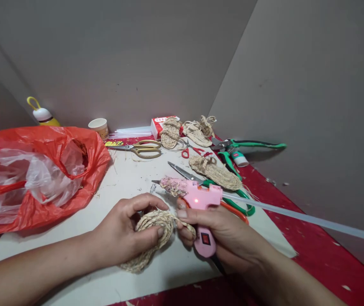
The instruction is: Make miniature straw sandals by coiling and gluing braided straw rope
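Observation:
My left hand (134,231) is closed around a coiled sole of braided straw (156,225), thumb on its face and fingers behind. In my right hand (220,229) is a pink hot glue gun (201,197), its nozzle pointing left and its small light glowing. A long clear glue stick (297,216) runs out of its back to the right. The right thumb and fingertips also pinch the loose end of the straw braid (185,227), beside the sole. Straw bits cling to the gun's front.
Behind the gun lie green-handled scissors (250,208), a woven straw slipper (217,173) and red-handled pliers (186,151). Gold-handled scissors (146,148), a paper cup (99,127) and green pruning shears (255,144) are farther back. A red plastic bag (95,170) covers the left side.

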{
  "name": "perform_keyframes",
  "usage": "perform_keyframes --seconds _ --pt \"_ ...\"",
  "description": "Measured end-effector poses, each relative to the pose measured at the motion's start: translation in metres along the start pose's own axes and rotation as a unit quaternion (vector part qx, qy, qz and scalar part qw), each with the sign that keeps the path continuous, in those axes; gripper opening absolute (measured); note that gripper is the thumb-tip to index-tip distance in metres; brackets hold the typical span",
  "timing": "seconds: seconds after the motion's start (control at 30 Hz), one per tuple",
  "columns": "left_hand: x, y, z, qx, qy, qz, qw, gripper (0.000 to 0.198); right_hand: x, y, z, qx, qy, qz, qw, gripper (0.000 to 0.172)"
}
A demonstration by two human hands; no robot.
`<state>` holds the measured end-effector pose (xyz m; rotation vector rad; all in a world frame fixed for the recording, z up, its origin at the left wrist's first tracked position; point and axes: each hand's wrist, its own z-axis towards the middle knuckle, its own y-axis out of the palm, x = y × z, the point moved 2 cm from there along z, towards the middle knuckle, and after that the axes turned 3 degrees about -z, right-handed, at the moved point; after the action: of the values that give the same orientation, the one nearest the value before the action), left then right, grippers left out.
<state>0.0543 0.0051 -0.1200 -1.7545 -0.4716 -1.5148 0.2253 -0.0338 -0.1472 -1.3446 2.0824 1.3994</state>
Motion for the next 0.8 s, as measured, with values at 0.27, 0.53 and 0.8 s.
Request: perform_keyframes --seconds 0.27,0.53,0.8 --pt "0.0055 0.0021 -0.0011 -0.005 -0.055 -0.088 0.995 0.018 0.0020 -0.0018 -0.0002 -0.015 -0.008 -0.023 1.000 0.033" --pt "0.0052 0.0018 0.0012 0.009 -0.057 -0.128 0.990 0.022 0.0020 0.0008 -0.0019 -0.025 -0.029 -0.050 0.998 0.030" --pt "0.0016 0.0009 0.0020 0.004 -0.083 -0.165 0.983 0.020 0.0005 -0.0028 -0.0015 -0.022 -0.044 -0.054 0.997 0.029"
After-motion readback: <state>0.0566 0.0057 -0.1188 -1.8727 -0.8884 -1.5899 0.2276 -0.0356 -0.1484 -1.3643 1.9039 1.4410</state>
